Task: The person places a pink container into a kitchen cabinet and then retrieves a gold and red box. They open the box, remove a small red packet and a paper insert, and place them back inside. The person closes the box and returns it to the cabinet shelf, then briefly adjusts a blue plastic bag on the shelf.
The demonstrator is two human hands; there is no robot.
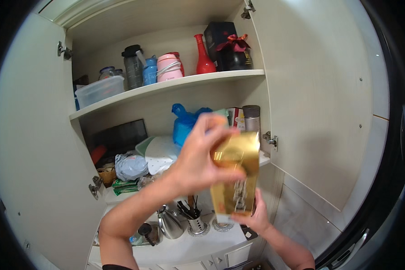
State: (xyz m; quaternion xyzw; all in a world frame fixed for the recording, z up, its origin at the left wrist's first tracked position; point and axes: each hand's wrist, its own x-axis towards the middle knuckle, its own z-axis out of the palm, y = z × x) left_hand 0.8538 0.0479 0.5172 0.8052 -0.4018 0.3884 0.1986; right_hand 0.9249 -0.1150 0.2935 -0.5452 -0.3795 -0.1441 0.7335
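A tall gold box [234,194] with dark writing on its front is held up before the open cupboard. My right hand [256,214] grips it low down, at its lower right corner. Around the upper end of the box is my left hand [206,155], blurred, its thumb across the front and its fingers curved over near the top edge. Whether the left hand presses on the box or only hovers over it cannot be told. Behind it, a blue plastic bag [184,130] sits on the lower shelf.
The upper shelf [175,83] carries bottles, a red vase [205,57] and a clear plastic bin [101,91]. Cupboard doors stand open at left [30,135] and right [317,94]. Below, a steel jug [170,224] and a utensil holder [197,225] stand on the counter [202,248].
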